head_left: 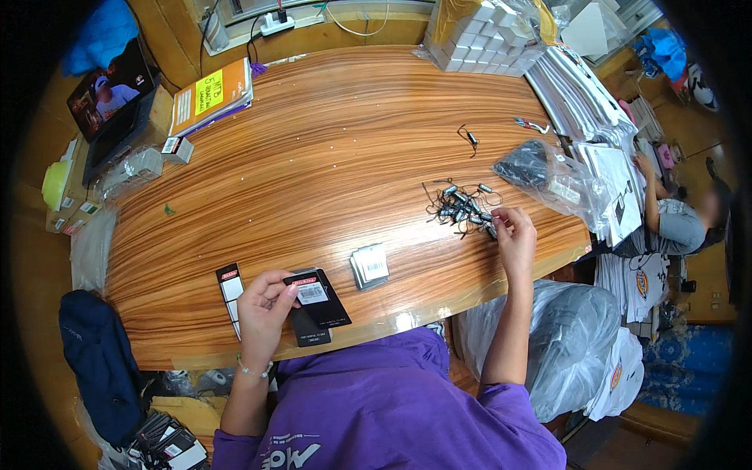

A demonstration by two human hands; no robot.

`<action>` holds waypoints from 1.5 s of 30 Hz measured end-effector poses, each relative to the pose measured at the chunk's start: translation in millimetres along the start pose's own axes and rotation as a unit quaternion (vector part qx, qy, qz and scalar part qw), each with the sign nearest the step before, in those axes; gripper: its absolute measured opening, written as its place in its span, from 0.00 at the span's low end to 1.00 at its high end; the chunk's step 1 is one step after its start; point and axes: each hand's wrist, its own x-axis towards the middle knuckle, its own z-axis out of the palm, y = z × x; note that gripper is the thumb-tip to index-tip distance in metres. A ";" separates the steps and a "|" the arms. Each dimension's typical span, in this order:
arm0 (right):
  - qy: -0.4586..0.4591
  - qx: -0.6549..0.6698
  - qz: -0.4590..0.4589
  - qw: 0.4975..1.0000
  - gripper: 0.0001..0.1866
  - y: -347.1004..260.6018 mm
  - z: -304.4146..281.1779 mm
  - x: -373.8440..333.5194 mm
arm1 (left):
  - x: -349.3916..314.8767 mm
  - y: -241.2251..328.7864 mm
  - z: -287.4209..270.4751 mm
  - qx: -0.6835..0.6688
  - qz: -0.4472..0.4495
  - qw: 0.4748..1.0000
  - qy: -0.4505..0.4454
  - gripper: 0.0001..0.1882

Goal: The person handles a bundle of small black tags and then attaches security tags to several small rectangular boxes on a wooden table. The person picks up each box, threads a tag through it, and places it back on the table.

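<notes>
My left hand (263,307) pinches a black hang tag (335,312) with a red band and a white barcode sticker. Another black tag (312,337) shows beneath it at the table's near edge. Beside that hand lies a black-and-white card (229,291) with a red band. My right hand (515,233) is at the near right side of a pile of black tag strings (457,205) with small shiny fasteners. Its thumb and fingertips are closed on one of the strings. Between my hands sits a small stack of barcode stickers (370,266).
A single tag string (471,139) and red-handled pliers (533,125) lie farther back. To the right are a clear plastic bag (548,176) and paper stacks (580,98); white boxes (482,39) stand behind. A laptop (113,102) stands left. Another person (680,223) sits at right.
</notes>
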 end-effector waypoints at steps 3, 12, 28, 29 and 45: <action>0.000 -0.016 0.006 1.000 0.04 3.3 -1.8 1.0 | -1.0 -0.2 3.7 -0.003 0.002 1.000 0.007 0.09; -0.004 -0.041 0.031 0.999 0.04 21.8 -5.2 4.9 | -2.7 6.4 -0.8 0.011 -0.042 0.997 -0.058 0.09; -0.093 -0.059 -0.024 0.994 0.07 21.8 12.1 17.4 | -2.6 4.4 0.2 -0.023 -0.057 0.994 -0.085 0.09; -0.100 -0.044 -0.026 0.994 0.07 23.7 13.2 18.6 | -3.0 4.8 0.2 -0.025 -0.059 0.994 -0.083 0.09; 0.062 0.065 -0.099 0.991 0.04 -3.5 -16.4 57.1 | 9.1 31.6 -26.6 0.040 -0.021 0.996 -0.072 0.09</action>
